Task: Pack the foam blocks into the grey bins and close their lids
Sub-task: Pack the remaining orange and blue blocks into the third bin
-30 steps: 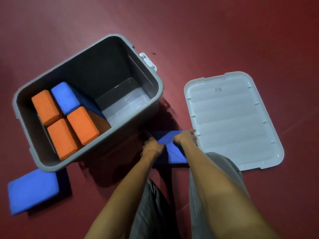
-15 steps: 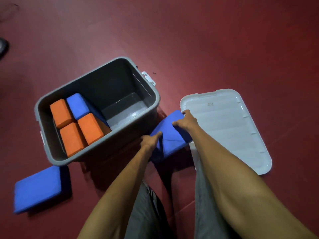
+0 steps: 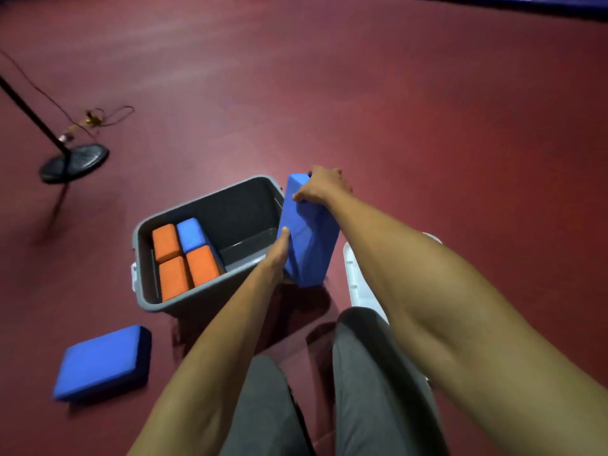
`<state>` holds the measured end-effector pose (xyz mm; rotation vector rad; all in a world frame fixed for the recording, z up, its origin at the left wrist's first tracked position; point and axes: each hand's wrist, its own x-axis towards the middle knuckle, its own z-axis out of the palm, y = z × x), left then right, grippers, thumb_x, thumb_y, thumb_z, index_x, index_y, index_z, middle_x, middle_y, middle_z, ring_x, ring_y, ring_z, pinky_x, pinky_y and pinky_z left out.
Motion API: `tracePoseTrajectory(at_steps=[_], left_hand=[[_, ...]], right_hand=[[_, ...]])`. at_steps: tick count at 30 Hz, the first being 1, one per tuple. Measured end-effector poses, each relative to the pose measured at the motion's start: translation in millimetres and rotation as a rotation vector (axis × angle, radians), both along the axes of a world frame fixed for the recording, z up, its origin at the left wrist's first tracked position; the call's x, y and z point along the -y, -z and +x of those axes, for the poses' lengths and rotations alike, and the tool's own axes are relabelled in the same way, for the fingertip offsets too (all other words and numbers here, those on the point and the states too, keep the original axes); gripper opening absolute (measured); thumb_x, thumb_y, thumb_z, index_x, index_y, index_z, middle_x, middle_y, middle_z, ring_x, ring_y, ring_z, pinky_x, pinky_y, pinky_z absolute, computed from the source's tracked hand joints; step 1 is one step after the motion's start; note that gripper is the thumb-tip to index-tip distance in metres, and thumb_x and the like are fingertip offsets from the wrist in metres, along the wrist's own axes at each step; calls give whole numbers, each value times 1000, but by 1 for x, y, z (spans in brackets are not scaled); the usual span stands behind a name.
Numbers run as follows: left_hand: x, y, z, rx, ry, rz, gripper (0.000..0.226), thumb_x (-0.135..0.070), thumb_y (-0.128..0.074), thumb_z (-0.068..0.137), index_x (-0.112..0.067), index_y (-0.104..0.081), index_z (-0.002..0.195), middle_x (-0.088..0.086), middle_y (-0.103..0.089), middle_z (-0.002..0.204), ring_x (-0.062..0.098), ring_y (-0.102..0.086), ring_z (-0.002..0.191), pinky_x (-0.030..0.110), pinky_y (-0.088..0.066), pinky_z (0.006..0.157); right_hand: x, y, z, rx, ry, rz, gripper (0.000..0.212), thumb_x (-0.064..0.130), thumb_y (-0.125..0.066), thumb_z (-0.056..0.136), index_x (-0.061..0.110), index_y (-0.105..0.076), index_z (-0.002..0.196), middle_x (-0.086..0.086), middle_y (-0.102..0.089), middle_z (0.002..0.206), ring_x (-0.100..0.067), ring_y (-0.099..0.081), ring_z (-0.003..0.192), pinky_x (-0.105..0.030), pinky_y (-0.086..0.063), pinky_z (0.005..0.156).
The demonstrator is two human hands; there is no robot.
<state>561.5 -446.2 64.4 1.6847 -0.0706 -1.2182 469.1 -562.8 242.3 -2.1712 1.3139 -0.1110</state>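
Both grips (image 3: 320, 187) on blue block (image 3: 307, 238)

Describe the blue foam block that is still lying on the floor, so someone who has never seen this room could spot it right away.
Find the open grey bin on the red floor. Just outside its near left corner lies a flat blue foam block, broad face up. Unlike the blue block inside the bin or the one held by both hands, nothing touches it.
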Motion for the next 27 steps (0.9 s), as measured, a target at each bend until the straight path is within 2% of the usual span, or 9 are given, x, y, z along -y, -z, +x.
tracePoseTrajectory(at_steps=[4,7,10,13,15,18,21,24,27], left_hand=[[-37,-96,-5,78,-191,-37,79,-77,-50,86,-17,-51,138,14,-59,132,40,-61,115,51,-55,81],[-66,-117,29,130,-280,-50,82,-76,-52,86,-11,-53,136,8,-58,127,38,-61,112,53,-52,93],[-101,-135,65,168,-375,-67,78,-77,-55,83,-17,-49,133,3,-54,131,37,-58,115,50,-49,90],[-142,-151,89,172,-435,-95,68,-71,-53,89,-18,-52,132,7,-60,128,36,-60,111,51,-50,84],[-171,-148,109,169,-501,-98,65,-70,-53,89,-20,-53,130,8,-62,125,33,-61,102,48,-51,81],[-216,-128,140,194,-639,-55,80,-75,-58,82,-16,-54,136,9,-64,126,31,-64,96,38,-53,70],[-255,-102,163,172,-722,-17,81,-75,-56,82,-15,-55,137,8,-65,124,32,-64,104,44,-53,84],[-290,-72,185,138,-765,40,81,-76,-50,85,-17,-52,140,10,-62,130,35,-62,109,49,-53,85],[-327,-31,216,105,-790,131,85,-78,-46,81,-18,-51,141,11,-62,130,38,-64,105,50,-56,82]], right_hand=[[-34,-54,35,37,-123,-85,71,44,-76,73,27,-56,138,-11,-56,137,-33,-56,123,-35,-47,86],[-65,-85,62,90,-219,-125,65,41,-75,73,27,-58,135,-11,-58,136,-32,-57,123,-36,-47,88],[-97,-102,93,147,-291,-146,67,40,-74,73,29,-56,136,-9,-57,138,-31,-55,126,-37,-48,95],[-128,-107,126,210,-370,-128,58,38,-69,72,27,-56,128,-7,-61,130,-31,-58,119,-36,-48,90],[-150,-103,150,233,-449,-89,53,36,-66,73,25,-56,124,-7,-62,125,-31,-58,114,-36,-48,88],[-185,-86,191,234,-565,-23,52,34,-66,74,23,-54,123,-8,-61,124,-30,-57,112,-39,-50,94],[-224,-56,233,201,-649,21,56,36,-65,74,22,-50,126,-9,-59,125,-31,-56,112,-41,-50,93],[-259,-20,273,168,-698,62,62,43,-65,73,20,-49,128,-11,-59,128,-33,-56,114,-40,-48,85],[-289,16,310,151,-736,96,67,47,-68,74,17,-49,131,-13,-58,132,-35,-56,120,-42,-48,89]])
